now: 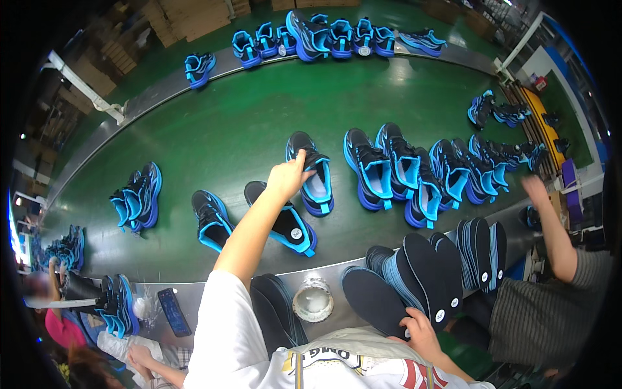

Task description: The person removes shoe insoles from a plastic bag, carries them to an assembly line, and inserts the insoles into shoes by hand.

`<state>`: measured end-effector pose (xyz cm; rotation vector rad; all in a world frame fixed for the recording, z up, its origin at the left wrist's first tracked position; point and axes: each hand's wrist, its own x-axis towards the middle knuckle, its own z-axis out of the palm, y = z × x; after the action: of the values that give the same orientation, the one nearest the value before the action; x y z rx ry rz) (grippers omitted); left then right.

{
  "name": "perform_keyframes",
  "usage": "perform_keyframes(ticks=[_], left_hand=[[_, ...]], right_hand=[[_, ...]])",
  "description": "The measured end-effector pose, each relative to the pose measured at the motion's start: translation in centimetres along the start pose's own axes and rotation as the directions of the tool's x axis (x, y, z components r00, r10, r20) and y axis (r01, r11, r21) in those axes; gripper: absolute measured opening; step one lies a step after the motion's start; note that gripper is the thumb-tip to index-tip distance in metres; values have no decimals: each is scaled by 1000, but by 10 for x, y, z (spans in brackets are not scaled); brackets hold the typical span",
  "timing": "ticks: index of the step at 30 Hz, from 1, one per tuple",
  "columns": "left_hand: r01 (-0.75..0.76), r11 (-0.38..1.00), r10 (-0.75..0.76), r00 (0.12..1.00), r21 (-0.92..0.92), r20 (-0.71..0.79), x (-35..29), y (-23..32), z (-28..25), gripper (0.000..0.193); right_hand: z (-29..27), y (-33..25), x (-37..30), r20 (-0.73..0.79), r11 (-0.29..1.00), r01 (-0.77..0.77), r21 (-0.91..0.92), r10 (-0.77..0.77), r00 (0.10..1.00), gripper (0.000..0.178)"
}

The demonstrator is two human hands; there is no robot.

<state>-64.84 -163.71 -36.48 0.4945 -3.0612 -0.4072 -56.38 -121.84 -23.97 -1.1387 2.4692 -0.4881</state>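
Note:
My left hand (289, 176) reaches over the green work surface and grips a black and blue sneaker (322, 203) at its tongue and lace area. A pale lining or insole shows inside that shoe. At the metal edge close to me, my right hand (422, 332) has its fingers closed at the heel end of a black insole (370, 299). Beside this insole stand stacks of insoles (424, 275), dark on top with blue-grey edges. Another sneaker (297, 230), with a round white sticker inside, lies partly under my left forearm.
Several sneakers (367, 170) line up to the right, and more (312, 35) stand along the far ledge. A round metal pot (313, 300) sits between insole stacks; a phone (174, 312) lies left. A co-worker's arm (556, 223) reaches in at right; other people work at left.

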Motion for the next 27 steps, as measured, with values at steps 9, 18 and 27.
perform_keyframes(ticks=[9,18,27], left_hand=[[261,859,-94,926,-440,365,7,12,-22,53],[294,723,-191,955,-625,229,-21,27,1,48],[329,580,-294,938,-745,185,-35,42,8,54]], right_hand=[[-68,-13,58,575,997,-52,57,10,818,42],[-70,-22,190,-270,904,411,-115,-427,863,42],[-13,9,233,85,754,502,-424,-519,851,8]])
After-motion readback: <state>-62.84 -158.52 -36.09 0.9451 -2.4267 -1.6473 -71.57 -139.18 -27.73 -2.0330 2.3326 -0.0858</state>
